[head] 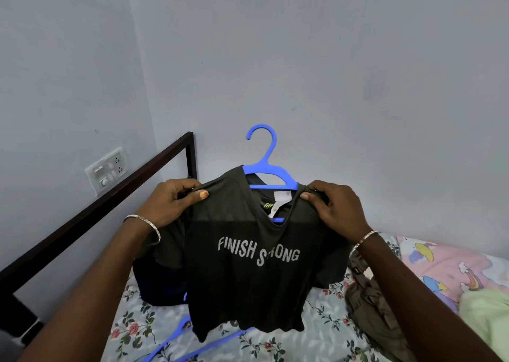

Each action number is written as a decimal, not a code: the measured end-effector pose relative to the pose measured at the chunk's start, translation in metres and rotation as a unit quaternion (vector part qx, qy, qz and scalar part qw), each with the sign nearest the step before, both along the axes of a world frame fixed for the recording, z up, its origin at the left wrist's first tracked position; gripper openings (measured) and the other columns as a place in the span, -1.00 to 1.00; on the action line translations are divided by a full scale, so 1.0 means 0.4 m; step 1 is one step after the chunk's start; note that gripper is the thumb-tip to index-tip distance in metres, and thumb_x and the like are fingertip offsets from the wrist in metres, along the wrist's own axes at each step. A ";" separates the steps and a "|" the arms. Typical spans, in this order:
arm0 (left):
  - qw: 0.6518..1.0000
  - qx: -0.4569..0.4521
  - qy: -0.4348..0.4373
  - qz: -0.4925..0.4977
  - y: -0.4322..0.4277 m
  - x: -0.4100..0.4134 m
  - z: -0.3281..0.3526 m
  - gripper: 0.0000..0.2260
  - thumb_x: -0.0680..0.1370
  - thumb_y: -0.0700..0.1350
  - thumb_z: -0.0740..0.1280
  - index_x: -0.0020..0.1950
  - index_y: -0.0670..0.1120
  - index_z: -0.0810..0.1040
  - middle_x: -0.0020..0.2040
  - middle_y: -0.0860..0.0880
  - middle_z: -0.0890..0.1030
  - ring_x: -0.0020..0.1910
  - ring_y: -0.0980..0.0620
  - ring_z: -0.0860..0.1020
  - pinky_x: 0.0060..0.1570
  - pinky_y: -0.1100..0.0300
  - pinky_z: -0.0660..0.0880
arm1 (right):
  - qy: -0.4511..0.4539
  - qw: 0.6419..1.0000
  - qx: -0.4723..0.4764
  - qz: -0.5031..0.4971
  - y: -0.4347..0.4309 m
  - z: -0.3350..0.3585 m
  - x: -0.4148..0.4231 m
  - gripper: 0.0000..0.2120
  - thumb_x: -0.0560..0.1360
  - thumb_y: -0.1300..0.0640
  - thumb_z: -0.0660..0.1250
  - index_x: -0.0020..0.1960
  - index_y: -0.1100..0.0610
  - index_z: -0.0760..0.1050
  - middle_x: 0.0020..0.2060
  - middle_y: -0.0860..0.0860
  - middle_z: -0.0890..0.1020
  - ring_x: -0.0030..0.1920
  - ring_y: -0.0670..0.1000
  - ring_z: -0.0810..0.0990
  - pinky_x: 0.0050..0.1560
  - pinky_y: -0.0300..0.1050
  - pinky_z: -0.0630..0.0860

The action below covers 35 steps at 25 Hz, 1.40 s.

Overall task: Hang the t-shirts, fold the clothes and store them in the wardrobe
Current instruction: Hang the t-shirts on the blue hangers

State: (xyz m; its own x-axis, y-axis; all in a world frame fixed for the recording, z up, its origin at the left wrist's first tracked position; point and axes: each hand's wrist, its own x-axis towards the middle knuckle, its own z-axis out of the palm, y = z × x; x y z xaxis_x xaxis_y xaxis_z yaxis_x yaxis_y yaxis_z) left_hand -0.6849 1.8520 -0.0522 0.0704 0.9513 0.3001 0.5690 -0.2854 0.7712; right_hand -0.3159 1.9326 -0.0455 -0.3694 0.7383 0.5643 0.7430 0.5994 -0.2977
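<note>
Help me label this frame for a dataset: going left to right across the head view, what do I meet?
Wall switchboard → left hand → raised blue hanger → right hand → brown garment → pink cartoon-print fabric. The dark t-shirt, pinched by both hands, spans the middle, so it is left out.
</note>
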 end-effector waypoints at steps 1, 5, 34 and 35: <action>1.000 0.002 0.008 0.008 -0.004 -0.008 0.002 -0.86 0.57 0.02 0.37 -0.04 0.01 0.68 -0.12 0.07 0.68 -0.08 0.13 0.64 -0.06 0.18 0.52 | 0.010 1.000 -0.008 -0.006 0.004 -0.001 0.009 -0.75 0.53 -0.21 0.22 -0.10 -0.08 0.54 -0.33 -0.13 0.60 -0.26 -0.04 0.57 -0.31 -0.11 0.39; 0.997 0.023 -0.011 0.071 -0.003 -0.047 -0.002 -0.90 0.58 -0.10 0.38 -0.05 0.03 0.70 -0.10 0.12 0.71 -0.05 0.18 0.64 0.00 0.24 0.50 | 0.033 0.999 -0.026 -0.023 0.008 -0.008 0.030 -0.73 0.51 -0.23 0.21 -0.08 -0.09 0.58 -0.29 -0.14 0.63 -0.24 -0.06 0.59 -0.25 -0.08 0.48; 0.975 0.084 0.186 0.084 0.044 0.109 0.056 -0.57 0.50 0.39 0.09 -0.06 0.10 0.55 -0.27 0.09 0.58 -0.23 0.06 0.55 -0.21 0.01 0.52 | 0.124 0.985 -0.101 0.063 0.003 0.014 0.023 -0.77 0.57 -0.15 0.31 0.00 -0.08 0.70 -0.14 -0.22 0.72 -0.07 -0.15 0.66 -0.01 -0.02 0.56; 0.980 0.078 0.170 0.072 0.043 0.107 0.053 -0.57 0.49 0.39 0.11 -0.04 0.10 0.56 -0.25 0.08 0.60 -0.21 0.05 0.57 -0.18 -0.03 0.54 | 0.122 0.985 -0.104 0.072 0.007 0.019 0.028 -0.76 0.58 -0.13 0.31 0.00 -0.06 0.71 -0.14 -0.20 0.72 -0.07 -0.17 0.66 -0.01 -0.04 0.55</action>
State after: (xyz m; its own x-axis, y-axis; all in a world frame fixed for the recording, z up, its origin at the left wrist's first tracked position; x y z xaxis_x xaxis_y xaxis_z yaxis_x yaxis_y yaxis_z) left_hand -0.6420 1.8694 -0.0310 0.0602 0.9028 0.4259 0.8284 -0.2832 0.4832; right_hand -0.3049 1.9354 -0.0378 -0.3505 0.7971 0.4916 0.5468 0.6004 -0.5836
